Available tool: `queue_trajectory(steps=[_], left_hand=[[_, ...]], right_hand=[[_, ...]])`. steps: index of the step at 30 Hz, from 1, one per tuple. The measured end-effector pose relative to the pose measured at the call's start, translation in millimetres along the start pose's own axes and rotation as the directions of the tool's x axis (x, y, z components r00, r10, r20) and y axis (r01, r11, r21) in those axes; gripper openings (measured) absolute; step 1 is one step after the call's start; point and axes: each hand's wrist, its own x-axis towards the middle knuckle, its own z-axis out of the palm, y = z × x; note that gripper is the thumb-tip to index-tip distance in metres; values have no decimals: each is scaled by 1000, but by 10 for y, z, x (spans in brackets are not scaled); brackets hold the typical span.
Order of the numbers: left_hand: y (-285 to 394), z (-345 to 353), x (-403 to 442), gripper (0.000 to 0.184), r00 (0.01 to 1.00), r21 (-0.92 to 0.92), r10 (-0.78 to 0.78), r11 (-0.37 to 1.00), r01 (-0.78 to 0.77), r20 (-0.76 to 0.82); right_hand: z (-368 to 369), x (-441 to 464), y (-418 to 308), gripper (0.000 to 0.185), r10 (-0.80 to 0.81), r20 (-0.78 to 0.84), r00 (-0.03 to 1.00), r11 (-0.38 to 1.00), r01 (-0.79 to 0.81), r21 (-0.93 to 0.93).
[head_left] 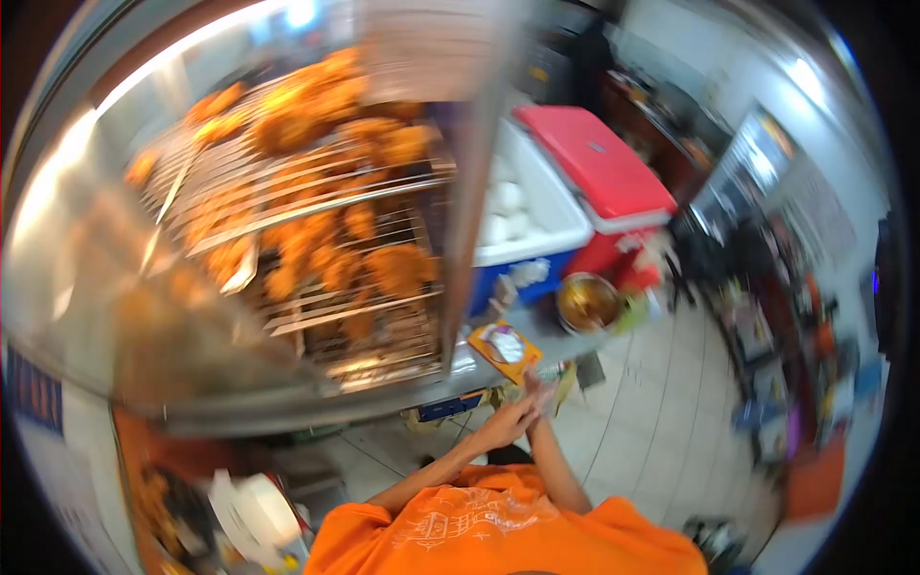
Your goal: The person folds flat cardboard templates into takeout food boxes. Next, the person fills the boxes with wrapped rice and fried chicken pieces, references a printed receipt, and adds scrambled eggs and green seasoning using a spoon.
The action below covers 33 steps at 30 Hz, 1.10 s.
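My left hand [509,424] and my right hand [538,392] meet in front of my orange shirt, close to the counter edge. The left hand's fingers close against the right hand near its wrist; what they grip is too blurred to make out. Thin, clear plastic [548,395] shows around my right hand, perhaps a bag or a glove. The right hand's fingers are smeared, so their pose is unclear. Just beyond the hands, an orange-yellow packet [517,368] with a white and purple middle lies on the metal counter [537,321].
On the left stands a glass display case with fried food [398,268] on wire racks [316,220]. Behind the counter sit a blue cooler [537,273] holding white bundles, a red cooler [599,158] and a metal bowl [587,303]. Shelves [767,355] line the right side of the tiled floor [642,402].
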Motion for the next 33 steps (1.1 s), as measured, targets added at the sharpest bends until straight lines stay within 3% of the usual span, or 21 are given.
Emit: queue_trajectory(steps=[1,3,5,6,8,9,11,13,15,16,17,18,19,20,22,23,25,26,28,31,33], left_hand=[[142,14,167,14,999,-4,16,1000,-16,52],[569,28,542,15,986,-54,28,998,-19,164],[885,67,819,16,978,-102,33,995,-12,208],[976,83,966,17,970,-137,0,990,34,243],[1058,184,1281,16,986,-212,3,977,32,166],[1057,215,1462,16,987,-202,-8,978,41,163],[1075,208,1820,13,996,-166,-84,983,77,-40],[1113,172,2312,16,961,-156,-136,983,100,-240],[1184,84,2881,24,894,-95,-102,993,67,-435],[1264,5,3201,30,843,-105,-103,993,55,-527],[1121,-203,3491,29,824,99,-45,988,122,-564],[1345,-327,3885,28,790,16,-67,995,97,-609],[1086,-610,4264,22,792,331,161,942,55,-589],[961,-799,4611,31,774,276,142,960,43,-617],[494,-1241,5196,59,746,258,-164,873,415,-646],[469,-1297,5357,59,743,256,-171,869,424,-648],[519,-1336,5645,58,725,-28,-513,824,566,-459],[512,-1305,5686,55,709,-29,-512,819,572,-485],[468,-1356,5743,59,684,-45,-555,791,610,-472],[502,-1372,5805,62,637,-79,-622,741,667,-455],[501,-1375,5845,56,583,-273,-632,762,587,-511]], right_hand=[[30,90,-173,70,-208,-67,976,978,209,10],[530,-66,-807,70,-637,-229,736,771,603,-205],[875,-45,-1618,65,-756,-246,607,654,681,-329],[1068,-17,-2086,62,-820,-181,543,548,652,-524],[1615,-20,-3003,44,-926,132,355,110,585,-804],[1512,892,-3247,33,-974,222,-46,-137,900,-413],[2103,1010,-4257,38,-847,418,328,10,796,-605],[2569,1805,-4922,40,-671,737,82,-575,570,-586],[3046,2488,-5255,51,-546,687,478,-274,673,-687],[3231,2827,-5446,51,-531,697,481,-274,681,-679],[3348,3160,-5531,54,-359,662,658,-277,602,-749],[3437,3473,-5562,57,-172,579,797,-302,517,-801],[3462,3804,-5544,57,-151,583,798,-299,526,-796],[3419,4144,-5482,58,-107,619,778,-22,620,-784],[3481,4191,-5483,60,-24,581,814,121,579,-806],[3520,4208,-5477,60,-16,578,816,126,575,-809],[3576,4311,-5526,59,84,361,929,84,354,-931],[3560,4343,-5542,59,91,356,930,87,349,-933],[3524,4369,-5518,61,104,479,871,270,439,-857],[3528,4078,-5563,65,114,382,917,324,329,-887],[3517,4332,-5589,63,147,575,805,394,485,-781]])
